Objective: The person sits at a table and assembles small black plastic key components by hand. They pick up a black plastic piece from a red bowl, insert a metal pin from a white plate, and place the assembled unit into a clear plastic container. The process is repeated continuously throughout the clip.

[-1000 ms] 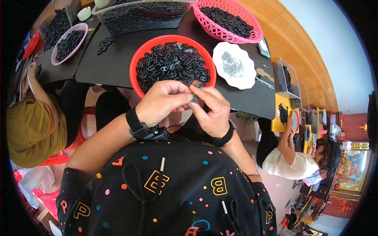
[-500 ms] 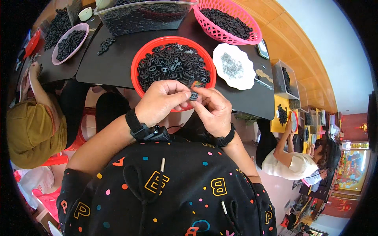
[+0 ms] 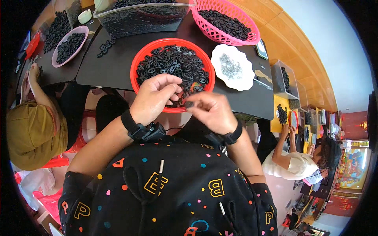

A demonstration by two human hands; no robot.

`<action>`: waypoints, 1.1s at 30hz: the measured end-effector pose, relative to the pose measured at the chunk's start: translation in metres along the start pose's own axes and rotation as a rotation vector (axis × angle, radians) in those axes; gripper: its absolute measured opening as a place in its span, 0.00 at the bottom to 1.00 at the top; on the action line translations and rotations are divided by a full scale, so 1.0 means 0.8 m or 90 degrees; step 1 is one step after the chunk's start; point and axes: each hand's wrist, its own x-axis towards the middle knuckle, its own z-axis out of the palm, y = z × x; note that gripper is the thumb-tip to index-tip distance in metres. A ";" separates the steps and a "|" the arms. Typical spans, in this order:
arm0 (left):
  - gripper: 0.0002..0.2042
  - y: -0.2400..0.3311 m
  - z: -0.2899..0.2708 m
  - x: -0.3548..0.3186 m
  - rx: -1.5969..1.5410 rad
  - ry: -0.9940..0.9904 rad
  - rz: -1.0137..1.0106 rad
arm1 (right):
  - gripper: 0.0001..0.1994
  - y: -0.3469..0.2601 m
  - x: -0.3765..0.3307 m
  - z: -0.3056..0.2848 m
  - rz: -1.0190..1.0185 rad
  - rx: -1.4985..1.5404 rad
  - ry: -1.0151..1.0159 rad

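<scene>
A red round basin at the table edge is heaped with small black oval plastic pieces that have holes in them. Over its near left rim is my left hand, thumb and fingers loosely curled and apart, with nothing visible between them. To its right, my right hand pinches one small black plastic piece at the near rim; motion slightly blurs these fingers. A white scalloped plate right of the basin bears many tiny clear or silvery bits.
Behind the basin stand a clear plastic bin and a pink lattice basket, both full of black pieces. A pale pink bowl and a loose pile lie left. People work at left and right.
My hands have parted from their shared hold on a black piece. The left moved slightly left and up; the right dropped lower, now pinching a piece alone.
</scene>
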 end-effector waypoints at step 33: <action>0.07 -0.014 -0.014 0.019 0.717 -0.107 0.283 | 0.03 0.031 0.055 0.012 -0.137 -0.377 0.034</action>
